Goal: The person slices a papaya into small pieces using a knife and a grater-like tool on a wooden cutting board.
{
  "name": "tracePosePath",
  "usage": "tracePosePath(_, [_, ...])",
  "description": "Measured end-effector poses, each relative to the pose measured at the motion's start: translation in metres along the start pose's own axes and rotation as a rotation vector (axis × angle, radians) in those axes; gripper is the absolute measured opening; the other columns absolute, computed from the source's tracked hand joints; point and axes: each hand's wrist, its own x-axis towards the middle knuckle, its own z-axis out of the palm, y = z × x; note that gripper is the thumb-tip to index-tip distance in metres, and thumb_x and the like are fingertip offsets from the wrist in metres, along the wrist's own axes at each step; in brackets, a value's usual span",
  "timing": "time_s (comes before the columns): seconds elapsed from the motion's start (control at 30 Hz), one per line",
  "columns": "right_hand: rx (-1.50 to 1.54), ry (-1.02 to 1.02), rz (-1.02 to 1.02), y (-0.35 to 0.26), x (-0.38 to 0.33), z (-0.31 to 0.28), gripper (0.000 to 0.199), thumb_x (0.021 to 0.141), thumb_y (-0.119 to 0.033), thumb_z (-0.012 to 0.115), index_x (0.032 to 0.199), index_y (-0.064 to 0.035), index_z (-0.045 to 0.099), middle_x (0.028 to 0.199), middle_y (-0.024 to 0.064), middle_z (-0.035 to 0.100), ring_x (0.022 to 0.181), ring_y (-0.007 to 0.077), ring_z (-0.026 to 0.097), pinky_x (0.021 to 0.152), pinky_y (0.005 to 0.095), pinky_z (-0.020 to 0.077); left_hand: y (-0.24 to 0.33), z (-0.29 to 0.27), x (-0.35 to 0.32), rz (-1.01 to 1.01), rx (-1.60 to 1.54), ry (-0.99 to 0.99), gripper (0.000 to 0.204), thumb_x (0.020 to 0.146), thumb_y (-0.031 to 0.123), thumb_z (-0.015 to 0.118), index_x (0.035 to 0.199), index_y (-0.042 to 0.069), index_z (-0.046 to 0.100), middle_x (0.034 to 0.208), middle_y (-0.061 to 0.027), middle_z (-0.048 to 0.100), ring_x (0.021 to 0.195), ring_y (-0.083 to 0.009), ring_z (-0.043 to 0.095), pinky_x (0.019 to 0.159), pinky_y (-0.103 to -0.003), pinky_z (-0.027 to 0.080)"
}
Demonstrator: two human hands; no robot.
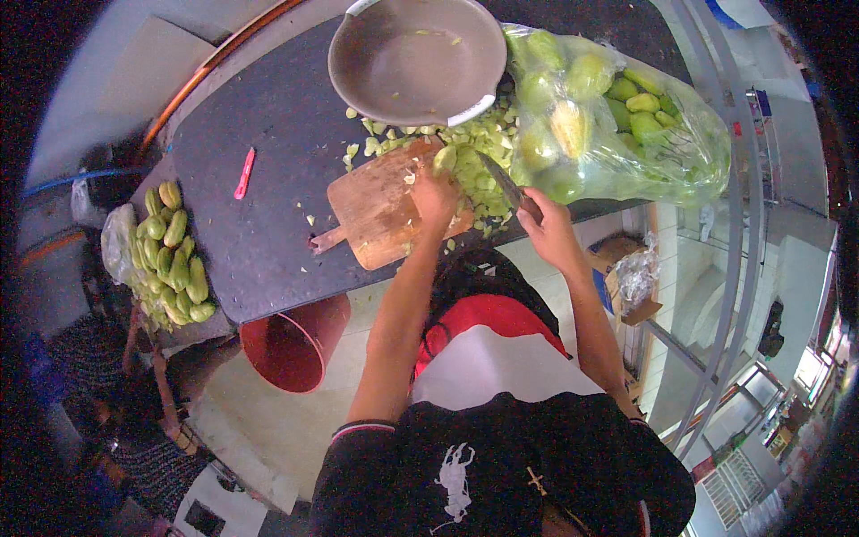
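Observation:
My left hand (436, 199) is closed at the right part of a wooden cutting board (369, 204), gripping a pale green vegetable piece (445, 159). In my right hand (548, 231) is a knife (503, 181), its dark blade angled up and left over a heap of chopped green pieces (481, 190). The blade is apart from the held piece. Chopped bits spread along the board's far and right sides, and a few scraps lie on the wood.
Beyond the board stands a grey-brown basin (416, 58). A clear plastic bag (617, 125) of large green produce lies right of it. A pink cutter (244, 174) rests on the dark table (277, 215). Green oblong vegetables (170, 255) are piled left; below is a red bucket (295, 349).

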Motion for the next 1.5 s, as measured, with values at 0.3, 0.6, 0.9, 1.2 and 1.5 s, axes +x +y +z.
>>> tracePosePath(0.3, [-0.107, -0.142, -0.051, -0.05, -0.003, 0.048, 0.035, 0.088, -0.008, 0.063, 0.121, -0.0004, 0.058, 0.096, 0.0203, 0.069, 0.089, 0.0356, 0.068, 0.081, 0.0425, 0.051, -0.092, -0.119, -0.038, 0.043, -0.552, -0.046, 0.034, 0.094, 0.028, 0.065, 0.109, -0.002, 0.06, 0.1, -0.0173, 0.067, 0.087, -0.0255, 0.065, 0.081, -0.039, 0.052])
tracePosePath(0.6, [-0.106, -0.024, -0.052, -0.017, 0.001, 0.097, 0.036, 0.088, -0.01, 0.065, 0.121, -0.0002, 0.058, 0.097, 0.0222, 0.069, 0.092, 0.034, 0.069, 0.081, 0.0395, 0.0525, -0.084, -0.069, -0.058, 0.232, 0.094, 0.049, 0.09, 0.075, 0.043, 0.08, 0.138, -0.005, 0.037, 0.131, -0.0346, 0.045, 0.124, -0.0484, 0.041, 0.103, -0.053, 0.035])
tracePosePath(0.9, [-0.227, -0.123, -0.028, -0.026, 0.0, 0.075, 0.035, 0.088, -0.012, 0.065, 0.121, -0.0009, 0.059, 0.096, 0.0217, 0.069, 0.09, 0.0355, 0.069, 0.08, 0.0411, 0.0527, -0.109, -0.034, -0.058, -0.059, -0.418, 0.075, 0.087, 0.069, 0.03, 0.086, 0.133, -0.006, 0.038, 0.124, -0.0257, 0.052, 0.115, -0.0378, 0.052, 0.098, -0.045, 0.043])
tracePosePath(1.2, [-0.333, -0.166, -0.104, 0.001, 0.005, 0.07, 0.034, 0.089, -0.009, 0.065, 0.121, 0.0009, 0.06, 0.093, 0.0178, 0.07, 0.081, 0.024, 0.067, 0.077, 0.0354, 0.0515, -0.081, 0.003, -0.054, 0.069, -0.369, 0.14, 0.05, 0.09, 0.022, 0.067, 0.125, -0.003, 0.043, 0.113, -0.0241, 0.059, 0.106, -0.0384, 0.059, 0.093, -0.048, 0.045])
tracePosePath(1.5, [-0.073, -0.215, -0.031, -0.056, -0.005, 0.024, 0.031, 0.091, -0.013, 0.064, 0.118, 0.0027, 0.06, 0.094, 0.0209, 0.068, 0.083, 0.0324, 0.067, 0.077, 0.0379, 0.0512, -0.046, -0.087, -0.047, -0.586, -1.848, -0.06, 0.036, 0.09, 0.021, 0.062, 0.119, 0.002, 0.053, 0.105, -0.0121, 0.063, 0.098, -0.0254, 0.065, 0.087, -0.047, 0.055])
